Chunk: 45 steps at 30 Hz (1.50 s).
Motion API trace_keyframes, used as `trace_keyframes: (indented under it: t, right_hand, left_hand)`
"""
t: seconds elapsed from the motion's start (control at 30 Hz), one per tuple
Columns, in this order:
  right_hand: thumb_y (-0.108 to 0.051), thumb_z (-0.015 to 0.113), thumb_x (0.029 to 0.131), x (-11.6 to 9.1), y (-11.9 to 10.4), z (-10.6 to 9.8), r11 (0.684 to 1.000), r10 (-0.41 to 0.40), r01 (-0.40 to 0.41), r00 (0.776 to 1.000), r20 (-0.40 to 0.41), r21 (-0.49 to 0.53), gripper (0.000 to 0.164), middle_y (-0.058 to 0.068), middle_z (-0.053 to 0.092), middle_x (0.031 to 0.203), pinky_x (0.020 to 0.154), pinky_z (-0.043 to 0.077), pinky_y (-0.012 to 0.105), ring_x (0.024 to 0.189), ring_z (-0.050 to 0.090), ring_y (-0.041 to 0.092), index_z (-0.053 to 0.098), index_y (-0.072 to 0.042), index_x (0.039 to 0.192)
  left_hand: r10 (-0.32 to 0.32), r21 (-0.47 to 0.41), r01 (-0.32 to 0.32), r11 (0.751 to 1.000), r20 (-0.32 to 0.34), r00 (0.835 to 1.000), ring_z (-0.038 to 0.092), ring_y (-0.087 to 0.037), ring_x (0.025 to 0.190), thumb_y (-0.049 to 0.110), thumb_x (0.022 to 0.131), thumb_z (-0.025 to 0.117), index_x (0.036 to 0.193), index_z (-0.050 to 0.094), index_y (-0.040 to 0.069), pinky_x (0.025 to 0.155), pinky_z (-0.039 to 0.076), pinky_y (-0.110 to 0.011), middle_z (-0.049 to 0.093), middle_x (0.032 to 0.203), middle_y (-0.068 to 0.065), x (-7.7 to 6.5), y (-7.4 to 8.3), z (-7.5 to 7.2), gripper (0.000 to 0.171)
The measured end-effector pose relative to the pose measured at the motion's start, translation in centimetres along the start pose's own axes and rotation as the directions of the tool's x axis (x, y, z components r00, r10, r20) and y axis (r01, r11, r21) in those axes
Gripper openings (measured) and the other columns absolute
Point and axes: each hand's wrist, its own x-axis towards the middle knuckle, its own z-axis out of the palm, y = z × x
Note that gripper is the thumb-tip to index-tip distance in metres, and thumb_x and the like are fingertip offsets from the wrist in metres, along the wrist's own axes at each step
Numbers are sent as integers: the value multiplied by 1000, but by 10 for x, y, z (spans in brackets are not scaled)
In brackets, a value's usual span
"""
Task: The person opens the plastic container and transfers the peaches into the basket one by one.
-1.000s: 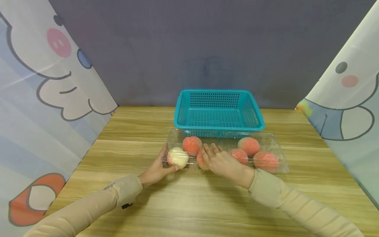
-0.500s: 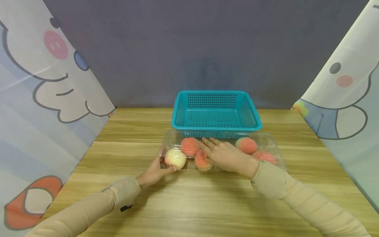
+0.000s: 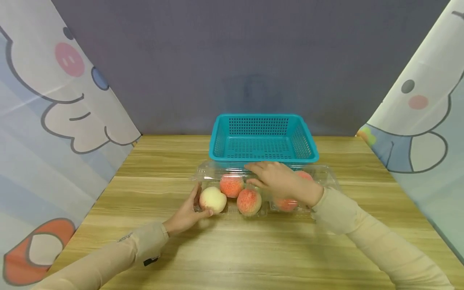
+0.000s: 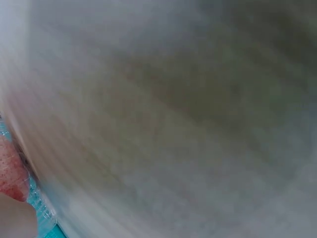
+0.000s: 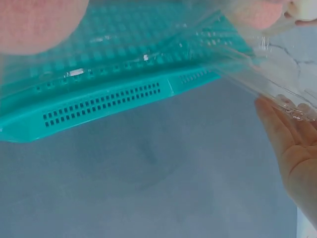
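Note:
A clear plastic clamshell box (image 3: pixel 232 211) holds several peaches. A pale peach (image 3: pixel 212 199) sits at its left end, with reddish peaches (image 3: pixel 249 202) beside it. My left hand (image 3: pixel 185 213) holds the box's left end, thumb at the front and fingers along the side. My right hand (image 3: pixel 284 181) is at the clear lid (image 3: pixel 217 172), which is tilted up toward the back. In the right wrist view, straight fingers (image 5: pixel 275 124) touch the lid's edge. The right hand and forearm partly hide the peaches on the right. The left wrist view is mostly a blur, with part of a peach (image 4: pixel 11 171).
A turquoise plastic basket (image 3: pixel 214 141) stands directly behind the box, close to the grey back wall (image 3: pixel 181 80). Cartoon-printed curtains (image 3: pixel 29 161) flank the wooden table (image 3: pixel 217 249) on both sides.
My right hand has moved back and up from the middle of the box. The lid has lifted from the front and tipped backward. My left hand stays at the left end.

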Motion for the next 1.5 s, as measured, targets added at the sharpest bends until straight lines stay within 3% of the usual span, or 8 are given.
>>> trace_keyframes:
  t: [0.17,0.47,0.77,1.1,1.5]
  right_hand:
    - [-37,42,96,4,4,-9,996,53,-54,998,17,76,49,14,53,130,96,43,46,119,51,30,45,-6,135]
    - [-37,41,97,15,19,-21,982,106,-101,994,-23,157,48,12,53,132,98,42,44,120,51,27,47,-6,133]
    - [-36,40,97,27,36,-23,971,124,-112,991,-44,210,48,11,60,121,90,48,41,102,61,22,47,-4,132]
    - [-35,36,98,37,45,-26,956,156,-142,987,-33,256,47,11,61,120,90,47,42,99,62,22,48,-5,131]
    - [-37,32,99,42,53,-21,945,191,-177,981,-24,275,47,12,56,127,97,42,45,112,56,25,45,-8,134]
  left_hand:
    - [2,-29,-1,1000,26,1000,14,-31,139,24,80,70,146,-13,11,108,27,-47,-5,153,-16,-3,1,2,107]
    - [-9,-33,10,999,22,1000,8,-30,140,26,80,71,146,-14,11,111,17,-48,-6,154,-12,-9,1,2,109]
    - [0,-36,0,999,14,1000,8,-30,140,25,80,71,146,-13,10,111,18,-47,-5,154,-13,-15,0,5,108]
    - [14,-27,-14,1000,-10,1000,5,-29,141,24,79,71,146,-13,7,111,15,-47,-5,155,-11,-19,0,7,108]
    - [9,-36,-10,999,-16,1000,1,-27,141,24,80,71,146,-13,7,111,12,-48,-5,155,-11,-24,-1,10,108]
